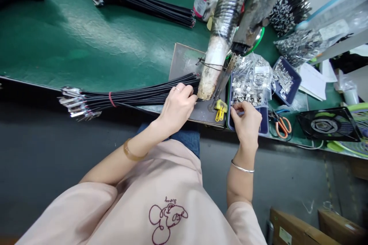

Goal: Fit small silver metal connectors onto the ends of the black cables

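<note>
My left hand [179, 105] is closed in a pinch at the right end of a bundle of black cables [138, 93], its fingertips around a cable end. Silver metal connectors [76, 103] cluster at the bundle's other end, and a red band ties it. Over the near part of a blue tray [263, 124], my right hand [247, 120] has thumb and fingers pinched together; anything between them is too small to make out. Small metal connector shells [247, 88] lie in that tray beside the fingers, partly in clear plastic bags.
A ducted hose with a white nozzle [212, 65] and a soldering-iron-like tool hang between my hands. Yellow clips [220, 110] sit on the grey board [184, 59]. Orange-handled pliers [283, 126] and a black fan [327, 125] are rightward. Another cable bundle [149, 5] lies behind.
</note>
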Demonstrator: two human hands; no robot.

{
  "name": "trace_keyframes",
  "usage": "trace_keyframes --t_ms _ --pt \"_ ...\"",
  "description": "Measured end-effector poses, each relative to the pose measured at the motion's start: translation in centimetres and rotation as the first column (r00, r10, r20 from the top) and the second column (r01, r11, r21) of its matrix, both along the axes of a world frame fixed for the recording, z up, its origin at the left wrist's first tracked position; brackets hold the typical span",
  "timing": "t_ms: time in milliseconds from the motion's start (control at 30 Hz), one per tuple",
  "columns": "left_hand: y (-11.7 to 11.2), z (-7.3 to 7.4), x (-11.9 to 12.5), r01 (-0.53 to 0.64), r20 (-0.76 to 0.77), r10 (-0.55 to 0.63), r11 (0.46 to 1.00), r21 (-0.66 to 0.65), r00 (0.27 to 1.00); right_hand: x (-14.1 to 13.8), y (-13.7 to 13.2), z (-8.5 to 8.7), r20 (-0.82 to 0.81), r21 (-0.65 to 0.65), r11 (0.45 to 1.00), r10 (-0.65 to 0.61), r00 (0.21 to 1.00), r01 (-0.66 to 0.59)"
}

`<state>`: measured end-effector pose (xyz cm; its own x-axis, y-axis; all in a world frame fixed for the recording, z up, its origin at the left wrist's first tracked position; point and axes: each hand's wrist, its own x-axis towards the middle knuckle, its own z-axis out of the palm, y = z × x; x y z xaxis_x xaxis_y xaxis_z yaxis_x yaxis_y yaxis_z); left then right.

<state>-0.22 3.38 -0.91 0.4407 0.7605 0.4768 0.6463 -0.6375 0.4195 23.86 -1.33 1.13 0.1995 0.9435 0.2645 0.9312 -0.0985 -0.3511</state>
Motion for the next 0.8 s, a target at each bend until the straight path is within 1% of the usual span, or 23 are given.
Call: trace_keyframes --t_ms 33,100,167,233,300,367,433,467,533,567,600,667,733,800 --pt "0.4 -0.1 0.3 -0.013 -0.062 0.015 1.000 0.019 0.998 0.1 0.3 0.0 0.009 -0.022 1.000 0.021 1.000 -0.021" --pt "0.7 -0.3 0.6 -0.007 -0.113 0.014 0.998 0.062 0.993 0.4 0.5 0.1 -0.020 -0.062 0.997 0.054 0.998 -0.056" --pt "0.4 -0.5 0.5 0.041 -0.118 -0.031 0.996 0.080 0.993 1.1 0.2 0.4 -0.095 -0.100 0.992 0.074 0.993 -0.083" --pt "-0.3 -0.5 0.2 0.093 -0.089 -0.086 0.993 0.075 0.992 2.0 -0.2 0.5 -0.167 -0.137 0.987 0.056 0.984 -0.079" --pt "-1.0 -0.4 -0.2 0.110 -0.006 -0.110 0.991 0.071 0.994 2.8 -0.7 0.7 -0.201 -0.159 0.987 -0.003 0.979 -0.030" --pt "-1.7 -0.2 -0.7 0.131 0.121 -0.138 0.989 0.064 0.983 3.3 -1.2 1.1 -0.235 -0.132 0.990 -0.069 0.970 0.039" --pt "-2.2 0.1 -1.0 0.213 0.236 -0.214 0.977 0.030 0.948 2.9 -1.9 1.7 -0.301 -0.041 0.995 -0.103 0.948 0.095" --pt "-2.3 0.3 -1.2 0.266 0.284 -0.257 0.964 0.008 0.924 2.3 -2.3 2.0 -0.338 0.020 0.994 -0.098 0.936 0.111" --pt "-2.5 0.8 -1.3 0.353 0.365 -0.303 0.933 -0.077 0.880 0.3 -3.2 2.7 -0.377 0.154 0.981 -0.049 0.925 0.115" --pt "-2.5 1.0 -1.4 0.378 0.406 -0.294 0.915 -0.143 0.865 -1.0 -3.7 2.9 -0.366 0.228 0.968 -0.016 0.930 0.107" --pt "-2.5 1.3 -1.4 0.396 0.446 -0.267 0.891 -0.224 0.854 -2.4 -4.1 3.0 -0.336 0.302 0.948 0.009 0.942 0.099" --pt "-2.4 1.8 -1.4 0.424 0.515 -0.187 0.816 -0.393 0.837 -5.2 -4.8 2.7 -0.250 0.418 0.908 0.103 0.963 0.011" --pt "-2.2 2.3 -1.4 0.453 0.555 -0.116 0.724 -0.521 0.824 -7.2 -5.2 1.8 -0.246 0.472 0.877 0.229 0.942 -0.090" --pt "-2.1 2.6 -1.3 0.476 0.574 -0.072 0.648 -0.595 0.816 -8.4 -5.2 0.8 -0.351 0.438 0.892 0.285 0.892 -0.112"
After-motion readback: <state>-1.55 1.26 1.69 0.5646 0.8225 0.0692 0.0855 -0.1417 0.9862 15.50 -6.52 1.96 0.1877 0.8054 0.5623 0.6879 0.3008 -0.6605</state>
